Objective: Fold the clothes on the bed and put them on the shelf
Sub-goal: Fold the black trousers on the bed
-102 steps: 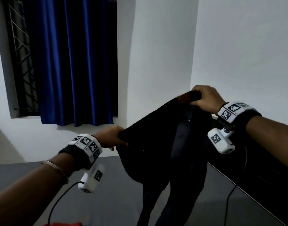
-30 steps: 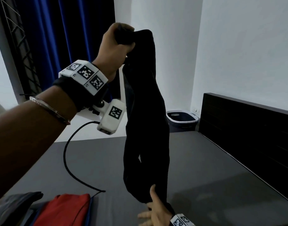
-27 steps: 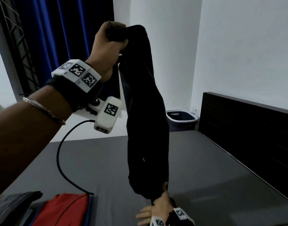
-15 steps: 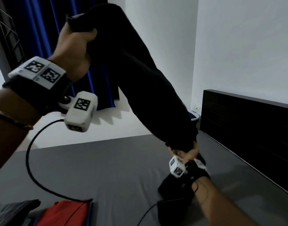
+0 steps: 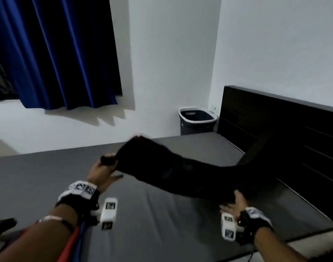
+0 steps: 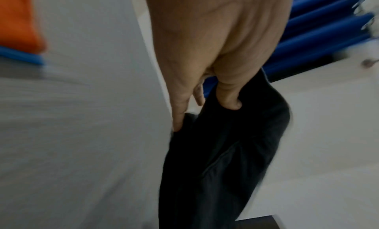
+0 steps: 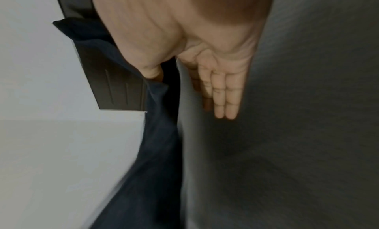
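- My left hand [image 5: 102,173] pinches one end of the black trousers [image 5: 177,172]; in the left wrist view my thumb [image 6: 228,94] presses into the cloth while my other fingers [image 6: 180,109] lie fairly straight along its far side.
- My right hand [image 5: 235,202] is at the other end of the trousers. In the right wrist view my fingers [image 7: 223,93] are stretched out straight and close together over the sheet, and my thumb [image 7: 150,70] touches the dark cloth; whether that thumb truly clamps the cloth I cannot tell.
- The trousers hang in a sagging band between my two hands, just above the bed [image 5: 48,178], the left end higher than the right; the picture is blurred there.
- The bed has a grey sheet, and its dark headboard [image 5: 286,133] stands along the right side.
- By my left forearm, at the near edge of the bed, lie red and blue clothes [image 5: 71,246].
- A dark laundry basket [image 5: 196,121] with a pale rim stands on the floor in the corner, just beyond the bed and beside the headboard.
- A blue curtain [image 5: 54,52] hangs on the far wall to the left.
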{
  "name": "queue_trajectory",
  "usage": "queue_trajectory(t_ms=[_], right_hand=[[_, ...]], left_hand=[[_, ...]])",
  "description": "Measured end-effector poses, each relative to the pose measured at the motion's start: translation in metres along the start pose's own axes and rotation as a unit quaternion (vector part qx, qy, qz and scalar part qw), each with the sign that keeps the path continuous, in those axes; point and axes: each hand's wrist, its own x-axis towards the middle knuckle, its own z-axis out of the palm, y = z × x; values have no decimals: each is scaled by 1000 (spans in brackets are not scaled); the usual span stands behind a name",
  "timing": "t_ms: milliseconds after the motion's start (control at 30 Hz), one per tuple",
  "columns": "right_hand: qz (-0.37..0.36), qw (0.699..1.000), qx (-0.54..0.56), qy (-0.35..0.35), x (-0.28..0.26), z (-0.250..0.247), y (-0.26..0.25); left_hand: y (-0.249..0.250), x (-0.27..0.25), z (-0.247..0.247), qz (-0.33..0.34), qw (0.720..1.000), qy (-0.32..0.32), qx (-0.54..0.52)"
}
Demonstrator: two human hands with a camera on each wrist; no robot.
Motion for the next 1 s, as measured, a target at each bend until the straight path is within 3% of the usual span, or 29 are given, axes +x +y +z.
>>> queue_trajectory(t_ms=[100,200,467,600,733,900,1000], right_hand=[[57,998,3,-28,-7,-7,63],[42,998,9,-39,-10,-1,81],[52,998,-12,-44,-1,33,85],[-2,1000,-6,31,0,43,91],[-74,992,-6,107,-14,22,101],[11,997,-26,69,-22,-20,124],[-29,996,7,81,-12,-22,108]], left_hand=[[-100,-17,-27,-138,984,98,47],[-146,-36,-46,-202,972,119,-19],[-124,-40,-77,-141,978,46,-149],[-141,-58,-87,-163,980,107,-28],[-153,-73,-100,-201,977,62,-32],[-180,-85,-110,-197,969,144,43],[-175,-88,-101,-233,967,82,60]])
